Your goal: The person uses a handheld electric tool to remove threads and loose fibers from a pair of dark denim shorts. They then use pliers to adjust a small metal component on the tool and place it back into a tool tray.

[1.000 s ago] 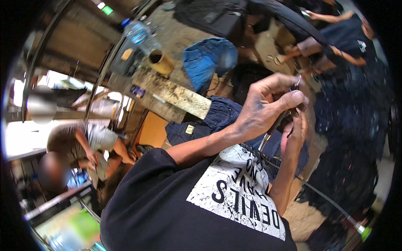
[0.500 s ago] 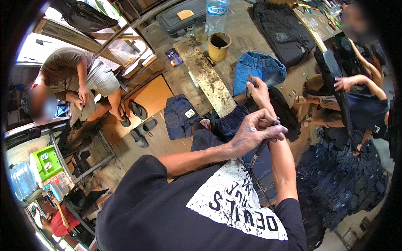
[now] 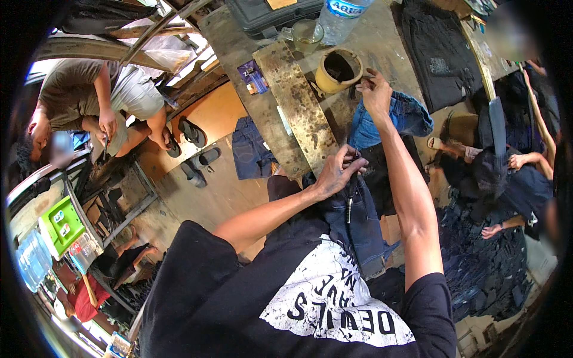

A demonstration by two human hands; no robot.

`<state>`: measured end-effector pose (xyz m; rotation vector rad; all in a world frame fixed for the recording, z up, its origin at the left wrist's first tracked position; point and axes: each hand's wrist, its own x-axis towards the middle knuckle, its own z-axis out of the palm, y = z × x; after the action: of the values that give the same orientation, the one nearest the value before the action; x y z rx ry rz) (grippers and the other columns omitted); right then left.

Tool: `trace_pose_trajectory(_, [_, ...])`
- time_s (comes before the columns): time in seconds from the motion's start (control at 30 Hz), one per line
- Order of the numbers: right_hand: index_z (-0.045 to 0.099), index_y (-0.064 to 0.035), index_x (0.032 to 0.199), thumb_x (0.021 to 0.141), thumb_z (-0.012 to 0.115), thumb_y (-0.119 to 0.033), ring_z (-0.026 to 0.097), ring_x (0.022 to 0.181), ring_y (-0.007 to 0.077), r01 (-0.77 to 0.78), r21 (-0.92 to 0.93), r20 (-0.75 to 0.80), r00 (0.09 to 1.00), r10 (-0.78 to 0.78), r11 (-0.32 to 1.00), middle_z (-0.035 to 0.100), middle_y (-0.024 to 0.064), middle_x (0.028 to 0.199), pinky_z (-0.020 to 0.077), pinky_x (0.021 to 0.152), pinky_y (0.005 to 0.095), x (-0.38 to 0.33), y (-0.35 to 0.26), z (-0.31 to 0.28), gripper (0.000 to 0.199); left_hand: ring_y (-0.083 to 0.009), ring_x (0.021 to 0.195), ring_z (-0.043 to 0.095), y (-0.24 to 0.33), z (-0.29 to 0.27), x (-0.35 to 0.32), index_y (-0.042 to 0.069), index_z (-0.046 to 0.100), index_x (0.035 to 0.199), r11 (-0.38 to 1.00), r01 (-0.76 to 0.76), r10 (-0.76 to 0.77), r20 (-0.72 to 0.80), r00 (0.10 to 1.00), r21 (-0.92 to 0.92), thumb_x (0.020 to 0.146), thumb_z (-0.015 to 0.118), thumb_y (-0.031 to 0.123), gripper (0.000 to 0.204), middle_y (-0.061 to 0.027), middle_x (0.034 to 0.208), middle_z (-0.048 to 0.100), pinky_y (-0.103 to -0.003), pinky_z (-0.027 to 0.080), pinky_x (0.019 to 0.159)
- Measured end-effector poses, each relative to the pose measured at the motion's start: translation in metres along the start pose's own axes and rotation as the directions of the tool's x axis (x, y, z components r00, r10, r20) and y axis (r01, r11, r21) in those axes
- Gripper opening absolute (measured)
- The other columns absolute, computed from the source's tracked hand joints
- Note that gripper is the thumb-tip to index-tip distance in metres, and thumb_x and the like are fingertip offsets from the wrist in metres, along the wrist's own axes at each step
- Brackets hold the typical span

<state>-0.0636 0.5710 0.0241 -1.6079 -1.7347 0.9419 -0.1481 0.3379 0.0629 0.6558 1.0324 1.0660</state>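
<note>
Blue-lbl btl [image 3: 339, 27]; L hand [image 3: 334, 174] grips tool [image 3: 350, 204]

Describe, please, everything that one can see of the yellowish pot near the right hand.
The yellowish pot is round, with a thick, pale rim around a wide, open mouth. Its inside is dark; what it holds, if anything, cannot be made out. The wall looks hard and dull, perhaps ceramic or plastic. It stands upright on the wooden table, beside the stained board. The right hand is close to its rim; contact is unclear.
</note>
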Motion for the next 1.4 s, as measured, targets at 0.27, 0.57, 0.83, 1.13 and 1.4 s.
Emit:
trace_pose_trajectory(0.27, [0.059, -0.0035, 0.148, 0.084, 0.074, -0.003, 0.073, 0.117, 0.0299, 0.199, -0.065, 0.129, 0.973, -0.19, 0.978, 0.068, 0.0194, 0.14, 0.0564, 0.101, 0.0398, -0.006, -0.04, -0.033, 0.066, -0.03, 0.092, 0.079, -0.011, -0.007, 0.023, -0.001, 0.059, 0.119, 0.906, -0.015, 0.015, 0.002, 1.0, 0.424, 0.101, 0.074, 0.042, 0.049, -0.0204, 0.1, 0.079, -0.042, 0.061, 0.082])
trace_pose_trajectory(0.57, [0.045, -0.0045, 0.154, 0.063, 0.103, -0.02, 0.064, 0.132, 0.0283, 0.289, 0.236, 0.107, 0.941, -0.321, 0.928, 0.062, 0.0177, 0.145, 0.0538, 0.11, 0.0395, -0.013, -0.082, 0.001, 0.109, -0.0383, 0.088, 0.078, -0.014, -0.003, 0.021, 0.0, 0.058, 0.123, 0.834, -0.061, 0.082, -0.014, 0.997, 0.548, 0.1, 0.075, 0.043, 0.051, -0.0233, 0.092, 0.076, -0.047, 0.059, 0.073])
trace_pose_trajectory(0.83, [0.047, 0.0018, 0.145, 0.073, 0.101, -0.019, 0.066, 0.122, 0.0279, 0.336, 0.102, -0.33, 0.9, -0.287, 0.936, 0.062, 0.0179, 0.135, 0.0563, 0.106, 0.0403, 0.039, -0.049, -0.052, 0.092, -0.031, 0.073, 0.077, -0.025, 0.003, 0.022, 0.001, 0.066, 0.118, 0.77, -0.152, 0.215, -0.028, 0.976, 0.62, 0.096, 0.08, 0.04, 0.047, -0.0188, 0.085, 0.075, -0.041, 0.059, 0.06])
trace_pose_trajectory(1.13, [0.043, 0.0028, 0.151, 0.073, 0.1, -0.034, 0.064, 0.127, 0.0313, 0.255, -0.058, -0.336, 0.906, -0.259, 0.965, 0.061, 0.0226, 0.138, 0.053, 0.108, 0.0454, 0.055, -0.015, -0.067, 0.103, -0.0266, 0.066, 0.074, -0.038, 0.006, 0.028, -0.001, 0.067, 0.113, 0.59, -0.329, 0.442, 0.046, 0.896, 0.738, 0.094, 0.083, 0.035, 0.044, -0.0148, 0.081, 0.073, -0.037, 0.059, 0.057])
trace_pose_trajectory(1.4, [0.068, -0.0067, 0.134, 0.088, 0.084, -0.016, 0.061, 0.122, 0.0335, 0.662, -0.134, 0.049, 0.748, -0.662, 0.738, 0.065, 0.0142, 0.122, 0.0505, 0.104, 0.0429, -0.013, -0.046, -0.032, 0.05, -0.0369, 0.071, 0.075, -0.034, 0.004, 0.026, -0.001, 0.067, 0.112, 0.682, -0.187, 0.248, 0.018, 0.969, 0.707, 0.094, 0.083, 0.035, 0.043, -0.0203, 0.08, 0.073, -0.044, 0.06, 0.063])
